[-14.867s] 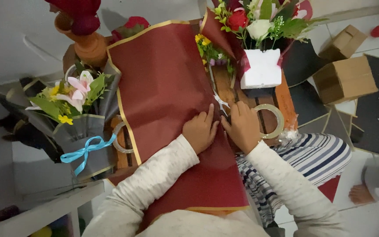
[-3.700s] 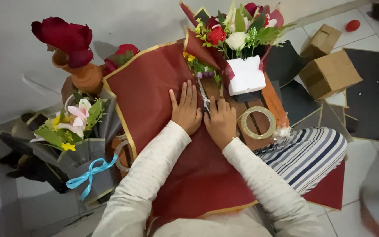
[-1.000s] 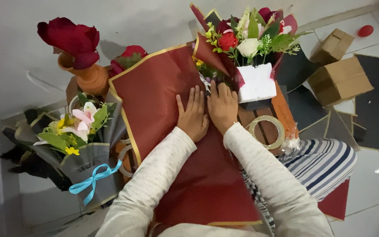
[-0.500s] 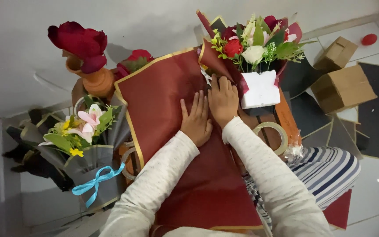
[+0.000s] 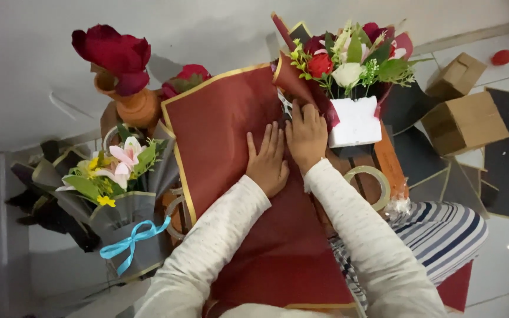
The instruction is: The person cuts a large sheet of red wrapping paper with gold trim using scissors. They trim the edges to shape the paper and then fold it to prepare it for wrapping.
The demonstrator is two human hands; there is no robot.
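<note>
The dark red wrapping sheet (image 5: pixel 231 147) with its gold edge lay spread over my lap and the low table, thin and crease-prone by the look of it, best handled flat-palmed or lifted by its edges. My left hand (image 5: pixel 268 160) and right hand (image 5: pixel 306 136) pressed on it side by side, fingers flat, gripping nothing. Just beyond stood a white foam block (image 5: pixel 356 122) of flowers; two brown cardboard boxes (image 5: pixel 463 121) sat right, a tape roll (image 5: pixel 370 184) nearer.

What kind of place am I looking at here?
Probably a home flower-craft corner: a wrapped bouquet with a blue ribbon, dark red wrapping paper under both hands, and cardboard boxes on a tiled floor.
</note>
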